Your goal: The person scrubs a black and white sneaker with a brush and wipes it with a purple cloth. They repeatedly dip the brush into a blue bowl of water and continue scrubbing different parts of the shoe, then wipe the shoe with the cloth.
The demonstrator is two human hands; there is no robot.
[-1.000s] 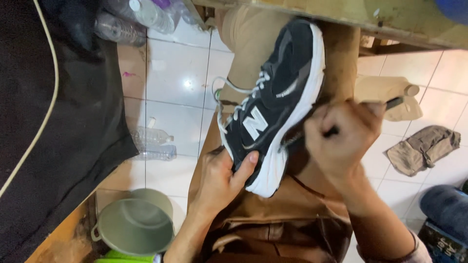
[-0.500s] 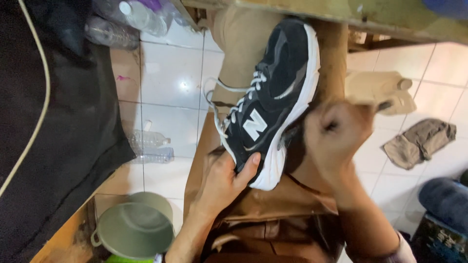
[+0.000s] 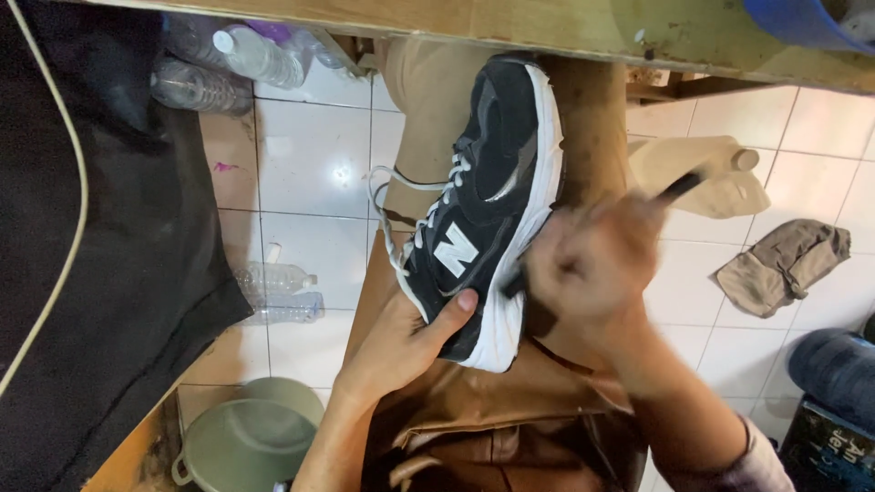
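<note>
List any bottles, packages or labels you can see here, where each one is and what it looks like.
Clear plastic bottles: top left, under the bench, white cap.
Clear bottles: lying on the floor tiles, left of the sneaker.
Beige jug: floor, right, lying down.
Dark box: bottom right corner, pale lettering.
White logo patch: on the black sneaker's side.

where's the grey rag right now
In the head view the grey rag lies crumpled on the white tiled floor at the right, beyond the right hand, just below the beige plastic jug.
</note>
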